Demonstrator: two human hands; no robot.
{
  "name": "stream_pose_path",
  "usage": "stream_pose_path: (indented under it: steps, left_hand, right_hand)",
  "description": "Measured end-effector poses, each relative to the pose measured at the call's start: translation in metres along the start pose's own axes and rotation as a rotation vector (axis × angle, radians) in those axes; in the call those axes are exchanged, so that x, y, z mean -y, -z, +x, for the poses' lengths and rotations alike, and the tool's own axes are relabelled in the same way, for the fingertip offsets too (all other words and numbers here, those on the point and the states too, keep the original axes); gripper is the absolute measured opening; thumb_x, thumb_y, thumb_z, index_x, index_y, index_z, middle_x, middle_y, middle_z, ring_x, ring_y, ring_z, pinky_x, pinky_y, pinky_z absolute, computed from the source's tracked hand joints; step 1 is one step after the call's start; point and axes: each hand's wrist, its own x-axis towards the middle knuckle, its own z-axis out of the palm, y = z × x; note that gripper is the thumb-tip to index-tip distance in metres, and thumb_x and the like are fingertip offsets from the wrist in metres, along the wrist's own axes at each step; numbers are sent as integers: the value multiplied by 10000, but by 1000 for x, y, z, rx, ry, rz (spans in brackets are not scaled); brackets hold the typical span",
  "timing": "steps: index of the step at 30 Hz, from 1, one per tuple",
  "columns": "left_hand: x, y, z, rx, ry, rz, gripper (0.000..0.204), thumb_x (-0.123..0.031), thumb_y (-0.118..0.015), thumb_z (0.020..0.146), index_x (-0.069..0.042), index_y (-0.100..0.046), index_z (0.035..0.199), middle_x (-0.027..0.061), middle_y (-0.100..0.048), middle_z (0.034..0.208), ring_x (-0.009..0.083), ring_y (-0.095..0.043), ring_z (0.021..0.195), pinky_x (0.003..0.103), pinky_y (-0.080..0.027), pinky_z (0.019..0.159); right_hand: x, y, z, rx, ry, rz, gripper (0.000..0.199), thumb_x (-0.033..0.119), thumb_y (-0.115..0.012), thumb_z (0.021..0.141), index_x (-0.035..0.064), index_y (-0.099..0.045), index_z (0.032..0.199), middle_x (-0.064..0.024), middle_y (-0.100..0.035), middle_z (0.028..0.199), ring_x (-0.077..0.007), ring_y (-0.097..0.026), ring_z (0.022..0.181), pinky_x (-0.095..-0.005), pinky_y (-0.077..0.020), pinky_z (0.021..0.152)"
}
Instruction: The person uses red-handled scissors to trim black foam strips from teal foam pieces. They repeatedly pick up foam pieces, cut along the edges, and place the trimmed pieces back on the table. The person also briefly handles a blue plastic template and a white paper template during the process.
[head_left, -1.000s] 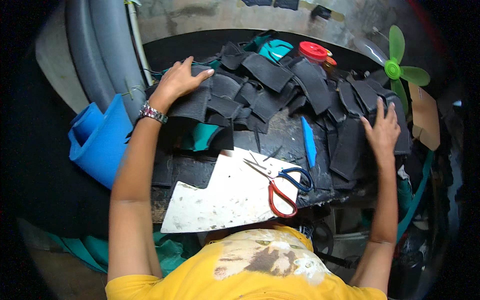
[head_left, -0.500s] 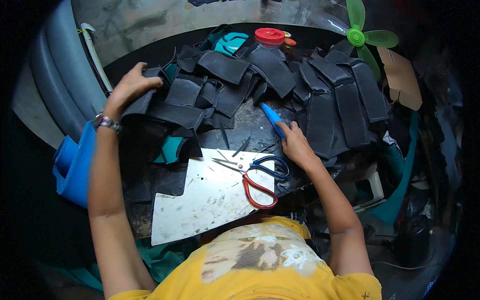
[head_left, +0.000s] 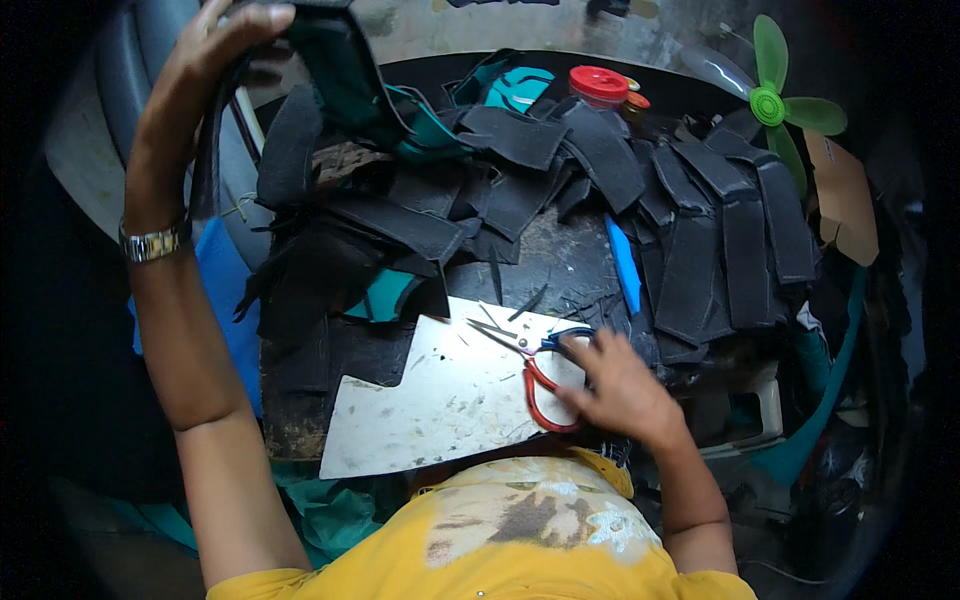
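L hand (head_left: 205, 95) has lifted a black strip bundle (head_left: 330, 70) off the pile, up toward 11 o'clock. R hand (head_left: 615, 385) left blue knife (head_left: 624, 265), dropped onto red scissors (head_left: 535, 370) at 5 o'clock.

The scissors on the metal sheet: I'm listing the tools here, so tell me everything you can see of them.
The scissors have red loop handles, blue at the pivot end, and slim silvery blades that look closed and point to the upper left. They lie flat on the pale, scratched metal sheet at the near edge of the worktable. The right hand rests on the handles, fingers over the loops, hiding part of them. Black cut strips lie just beyond.
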Motion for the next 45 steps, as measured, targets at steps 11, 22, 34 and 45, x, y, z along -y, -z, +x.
stream_pose_path:
  steps: [11,22,34,45]
  left_hand:
    - [-56,-12,33,-124,-165,-652,463,-451,-584,882,-82,-530,1157,80,-637,938,171,-641,863,315,-513,821]
    - [0,-3,53,-142,-266,-995,325,-416,-565,918,-103,-616,992,37,-660,869,157,-653,825,291,-529,803]
    - [25,15,43,-297,-96,-1123,300,-415,-560,919,-125,-604,981,45,-673,882,164,-662,793,293,-550,737]
    - [14,11,16,-352,-174,-1201,234,-338,-557,937,-111,-605,969,27,-647,850,136,-637,812,274,-535,720]
  right_hand:
    - [10,-1,-5,73,-160,180,650,50,-590,778,-29,-351,1377,-288,-504,1097,-423,-565,995,-434,-461,874]
    - [33,41,60,-299,-25,391,621,298,-781,764,23,-477,1230,-209,-629,997,-344,-635,943,-391,-485,795]
    - [108,68,172,-375,112,-27,716,595,-559,836,-11,-486,1211,-271,-593,1015,-432,-630,898,-472,-514,749]
    - [119,85,198,-363,234,222,523,449,-641,874,-26,-559,1077,-184,-603,707,-297,-628,690,-380,-475,655]
